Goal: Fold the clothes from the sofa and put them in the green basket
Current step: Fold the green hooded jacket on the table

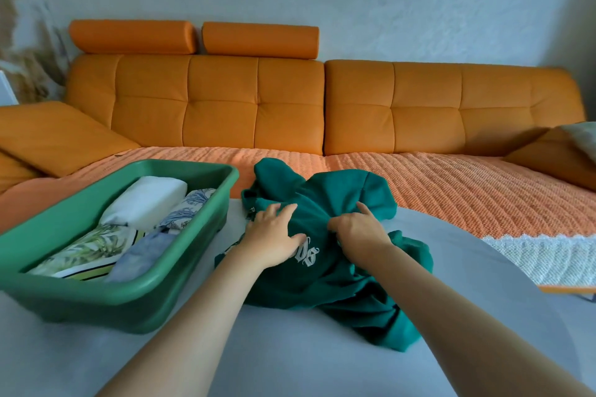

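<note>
My left hand (274, 235) lies on the green sweatshirt (316, 196) with the fingers spread and fairly straight, pressing the cloth down without closing on it. My right hand (358, 232) has its fingers curled into a bunch of the fabric just beside it. The sweatshirt is a crumpled heap on the pale surface (290, 348) in front of the sofa (222, 106), white lettering showing between my wrists, one end trailing toward me on the right. It sits just right of the green basket (96, 293), which already holds several folded pieces, a white one (145, 200) among them. As I judge it, this garment has yet to be spread flat, and that is where the trouble could start. If I pull with the right hand while the left pins the wrong layer, I may only twist the heap tighter and hide a sleeve inside it. I cannot tell where the sleeves or the hem are under these folds, so a fold begun now would probably come out lopsided and bulky. The cloth looks thick and heavy, and the basket has little room left. A fat bundle might ride above the rim or knock the neat pieces askew. The trailing end could also drag off the surface's edge if I lift carelessly.
</note>
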Motion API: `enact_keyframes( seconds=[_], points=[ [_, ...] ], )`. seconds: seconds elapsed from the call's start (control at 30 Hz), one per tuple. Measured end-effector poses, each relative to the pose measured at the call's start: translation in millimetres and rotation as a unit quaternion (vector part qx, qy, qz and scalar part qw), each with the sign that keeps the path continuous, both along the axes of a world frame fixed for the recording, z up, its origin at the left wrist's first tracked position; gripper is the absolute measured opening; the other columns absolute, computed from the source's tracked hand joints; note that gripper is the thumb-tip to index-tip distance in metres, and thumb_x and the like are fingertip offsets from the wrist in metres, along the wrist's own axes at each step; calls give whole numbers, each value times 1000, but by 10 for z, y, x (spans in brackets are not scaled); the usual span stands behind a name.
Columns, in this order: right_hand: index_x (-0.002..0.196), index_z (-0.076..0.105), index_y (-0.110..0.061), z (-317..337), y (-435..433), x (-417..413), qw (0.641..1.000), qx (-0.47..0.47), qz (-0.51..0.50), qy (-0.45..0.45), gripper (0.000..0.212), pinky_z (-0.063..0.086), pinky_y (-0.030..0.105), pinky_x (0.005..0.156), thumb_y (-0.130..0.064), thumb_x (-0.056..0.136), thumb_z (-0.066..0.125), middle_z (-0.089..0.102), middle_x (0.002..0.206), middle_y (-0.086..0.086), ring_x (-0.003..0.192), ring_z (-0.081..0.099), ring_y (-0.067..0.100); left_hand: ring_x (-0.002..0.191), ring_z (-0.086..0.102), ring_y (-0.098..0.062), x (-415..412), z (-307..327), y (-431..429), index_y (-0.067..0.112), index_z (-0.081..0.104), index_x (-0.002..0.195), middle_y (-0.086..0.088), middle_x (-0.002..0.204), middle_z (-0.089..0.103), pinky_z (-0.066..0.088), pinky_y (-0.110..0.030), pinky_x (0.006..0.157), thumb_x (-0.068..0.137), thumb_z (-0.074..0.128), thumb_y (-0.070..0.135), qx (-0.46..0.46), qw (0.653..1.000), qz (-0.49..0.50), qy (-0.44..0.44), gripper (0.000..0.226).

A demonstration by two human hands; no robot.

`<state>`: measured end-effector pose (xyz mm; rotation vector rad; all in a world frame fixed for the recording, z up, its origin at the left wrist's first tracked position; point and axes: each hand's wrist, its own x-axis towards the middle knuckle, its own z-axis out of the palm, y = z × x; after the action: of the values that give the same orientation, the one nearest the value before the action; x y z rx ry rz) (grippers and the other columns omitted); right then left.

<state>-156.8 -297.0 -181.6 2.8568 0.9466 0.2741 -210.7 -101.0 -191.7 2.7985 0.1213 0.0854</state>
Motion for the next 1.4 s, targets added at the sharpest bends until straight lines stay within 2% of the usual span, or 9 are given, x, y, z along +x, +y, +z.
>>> enact_keyframes(
  seconds=[0.1, 0.3, 0.43, 0.57, 0.67, 0.83, 1.07, 1.3, 1.4],
  points=[
    [122, 61, -25, 27, 25, -31, 990, 114, -27, 83, 35, 42, 36, 100, -12, 93, 45, 67, 112, 8, 106, 60, 30, 149, 22, -29, -33, -6, 18, 43, -1, 156, -3, 166, 9, 30, -48, 114, 91, 51, 63, -53, 998, 0, 36, 85],
    [91, 63, -30, 279, 69, -342, 945, 106, 27, 309, 31, 42, 21, 71, -8, 86, 42, 62, 85, -13, 90, 59, 18, 94, 61, -20, -181, 178, 74, 55, 8, 152, 4, 132, 61, 41, -33, 66, 94, 29, 54, -92, 993, -4, 69, 61],
    [60, 62, -26, 497, 39, -572, 881, 153, 71, 443, 28, 41, 17, 57, -13, 85, 58, 58, 58, -17, 55, 51, 3, 139, 41, -24, -235, 286, 101, 52, 10, 154, 5, 154, 43, 36, -38, 100, 88, 30, 80, -52, 990, 3, 131, 75],
    [98, 72, -32, 569, -30, -445, 933, 291, 21, 208, 34, 54, 33, 82, -15, 82, 47, 69, 99, -10, 95, 66, 17, 142, 40, -19, -257, 316, -24, 35, 37, 152, 5, 158, 38, 33, -33, 110, 92, 52, 64, 13, 986, -19, 164, 69],
    [133, 51, -23, 457, -226, -260, 990, 52, -115, 63, 54, 34, 44, 106, -32, 80, 47, 48, 135, 4, 129, 41, 28, 132, 50, -22, -251, 385, -104, 28, 50, 144, 1, 147, 51, 40, -31, 102, 95, 58, 49, 51, 985, -20, 161, 53],
    [84, 47, -20, 290, -367, -167, 989, 17, -110, 94, 13, 34, 41, 101, -31, 87, 53, 53, 88, -4, 104, 54, 25, 124, 52, -26, -208, 370, -228, 25, 51, 136, -2, 137, 55, 46, -38, 94, 97, 53, 41, 108, 993, 1, 53, 42],
    [98, 61, -20, 245, -202, -277, 946, 289, 64, 130, 11, 44, 22, 69, -20, 87, 65, 63, 87, -10, 80, 59, 6, 126, 49, -24, -79, 365, -479, 55, 29, 138, -1, 143, 49, 41, -35, 100, 96, 45, 22, -117, 978, -170, -40, 56],
    [118, 59, -36, 311, -602, -138, 909, 305, -46, 279, 49, 51, 28, 84, -46, 72, 72, 66, 104, -12, 95, 63, 10, 91, 57, -23, -33, 413, -279, 24, 59, 103, -3, 104, 62, 43, -36, 71, 101, 39, 12, -102, 983, -13, -153, 23],
    [102, 59, -31, 244, -688, -81, 937, 261, -68, 221, 17, 51, 35, 82, -39, 88, 65, 67, 95, -7, 92, 63, 17, 92, 54, -24, -6, 482, -89, 21, 61, 112, -4, 106, 62, 39, -34, 71, 98, 36, 7, -110, 970, 94, -194, 32]
  ],
)
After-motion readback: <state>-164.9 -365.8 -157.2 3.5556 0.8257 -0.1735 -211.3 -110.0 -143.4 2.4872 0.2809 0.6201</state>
